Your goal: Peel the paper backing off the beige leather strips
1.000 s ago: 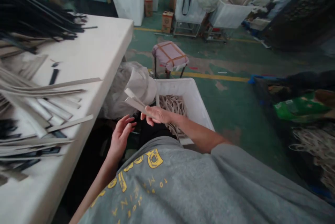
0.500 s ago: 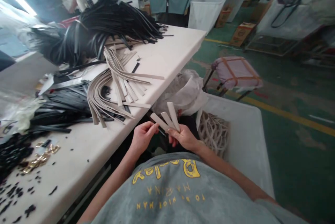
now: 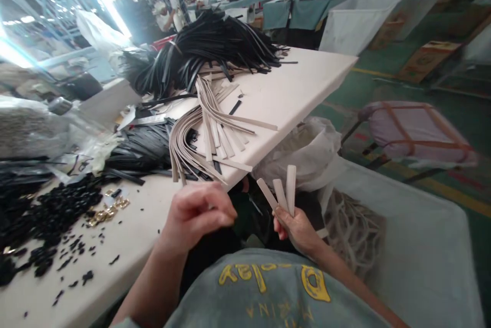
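Observation:
My right hand [image 3: 294, 228] is closed around three light beige strips [image 3: 280, 192], which fan upward from the fingers in front of my shirt. My left hand [image 3: 201, 210] is raised by the table's edge, apart from the strips, its fingers curled and the thumb pressed towards them. Whether anything small lies inside that curl is hidden. Just beyond the left hand, a bundle of long beige strips [image 3: 187, 138] lies bent in a curve on the white table [image 3: 307, 74], some ends reaching past the edge.
Black strips [image 3: 226, 36] are heaped at the table's back; more dark strips [image 3: 141, 146] lie left. Small black pieces [image 3: 57, 210] and gold-coloured metal parts [image 3: 109, 210] are scattered nearby. A bin [image 3: 418, 236] with tangled beige strips [image 3: 353, 231] and a padded stool [image 3: 418, 131] stand right.
My left hand has drawn away from the beige strips, leftward and up towards the table. My right hand still holds them. The view has turned left.

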Demonstrator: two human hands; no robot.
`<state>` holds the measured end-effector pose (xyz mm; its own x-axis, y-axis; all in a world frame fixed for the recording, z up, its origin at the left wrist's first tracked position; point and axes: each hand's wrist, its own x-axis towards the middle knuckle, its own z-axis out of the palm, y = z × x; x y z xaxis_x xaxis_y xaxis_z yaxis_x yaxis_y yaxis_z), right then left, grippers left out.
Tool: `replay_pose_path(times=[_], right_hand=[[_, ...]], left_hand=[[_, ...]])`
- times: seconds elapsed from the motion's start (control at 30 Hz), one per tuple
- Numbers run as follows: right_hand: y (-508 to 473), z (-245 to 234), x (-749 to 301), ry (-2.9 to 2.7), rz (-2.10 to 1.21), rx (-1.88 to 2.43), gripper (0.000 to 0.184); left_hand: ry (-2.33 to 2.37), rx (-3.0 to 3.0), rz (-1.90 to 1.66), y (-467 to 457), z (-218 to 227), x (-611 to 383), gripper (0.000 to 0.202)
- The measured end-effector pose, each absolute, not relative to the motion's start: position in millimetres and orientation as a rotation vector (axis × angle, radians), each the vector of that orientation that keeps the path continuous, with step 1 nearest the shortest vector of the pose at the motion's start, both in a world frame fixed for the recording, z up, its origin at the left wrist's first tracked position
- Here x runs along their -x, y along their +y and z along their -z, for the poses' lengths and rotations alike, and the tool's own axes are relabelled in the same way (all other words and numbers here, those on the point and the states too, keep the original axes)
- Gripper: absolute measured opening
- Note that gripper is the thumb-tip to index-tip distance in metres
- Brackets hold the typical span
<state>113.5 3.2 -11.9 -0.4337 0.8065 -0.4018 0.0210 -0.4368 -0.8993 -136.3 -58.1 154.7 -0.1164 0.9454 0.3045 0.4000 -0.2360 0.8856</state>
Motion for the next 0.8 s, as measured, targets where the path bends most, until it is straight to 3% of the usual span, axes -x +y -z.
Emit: replay_pose_path(times=[0.27, 0.43, 0.6, 0.7, 0.8], right_hand=[[9.1, 61.1, -124.8, -1.061, -1.851, 1.344, 0.062], [12.0, 79.0, -134.2, -0.979, -1.744, 1.405, 0.058], [14.0, 92.2, -146.6, -0.985, -1.649, 1.471, 0.058], [17.4, 93.1, -149.8, -0.95, -1.627, 1.509, 0.057], [17.9, 89.0, -152.5, -0.929, -1.602, 1.558, 0.057]], left_hand=[[1.734, -1.061, -1.488, 31.1, -127.9, 233.9, 0.055], [1.788, -1.132, -1.28, 99.0, -112.7, 253.5, 0.061], [2.048, -1.489, -1.019, 169.1, -99.3, 238.9, 0.04], [2.219, -1.73, -0.644, 193.5, -97.1, 219.8, 0.043], [2.173, -1.667, -0.579, 195.5, -91.9, 203.6, 0.038]])
